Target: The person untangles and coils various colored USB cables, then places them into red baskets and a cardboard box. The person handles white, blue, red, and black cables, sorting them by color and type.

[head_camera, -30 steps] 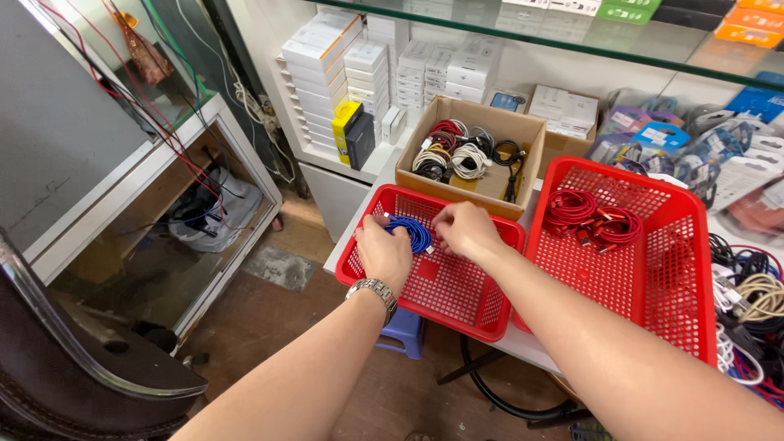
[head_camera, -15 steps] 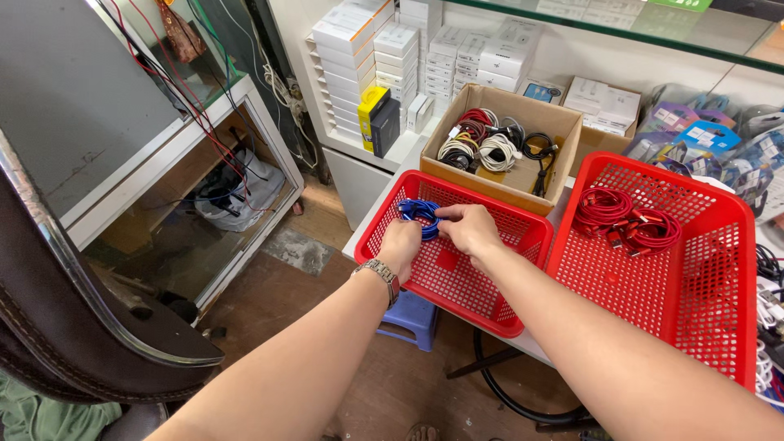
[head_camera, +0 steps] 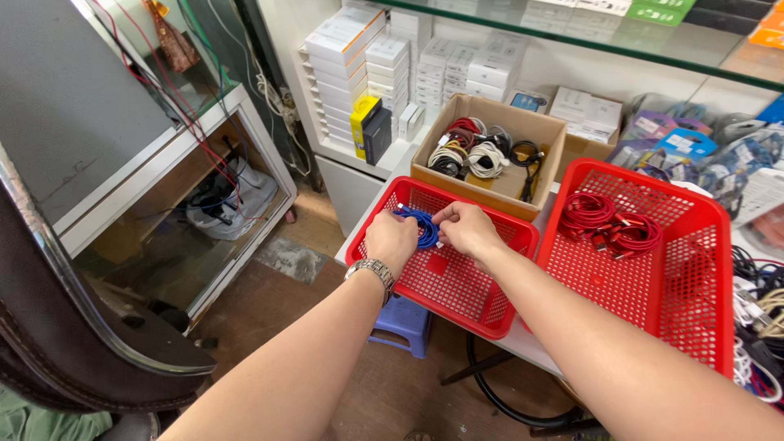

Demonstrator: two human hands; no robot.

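Nearest the camera, both bare forearms reach forward over the near rim of a shallow red mesh basket (head_camera: 482, 314). The left hand (head_camera: 390, 241), a metal watch (head_camera: 374, 270) on its wrist, is curled closed around a coil of blue cable (head_camera: 421, 227), held just above the basket's far left corner. The right hand (head_camera: 467, 229) meets it from the other side, fingertips pinched on the coil's right edge. Most of the basket floor in front of the hands lies bare. Under the table edge stands a blue plastic stool (head_camera: 406, 322).

Just to the right, touching the first basket, sits a deeper red basket (head_camera: 694, 269) with red cables (head_camera: 608, 224) bunched at its far end. Loose cables (head_camera: 763, 314) pile up past its right rim.

Behind the hands, close against the shallow basket's far rim, is an open cardboard box (head_camera: 457, 184) of coiled cables. Farther back, stacked white boxes (head_camera: 384, 65) fill the shelving under a glass shelf (head_camera: 653, 49).
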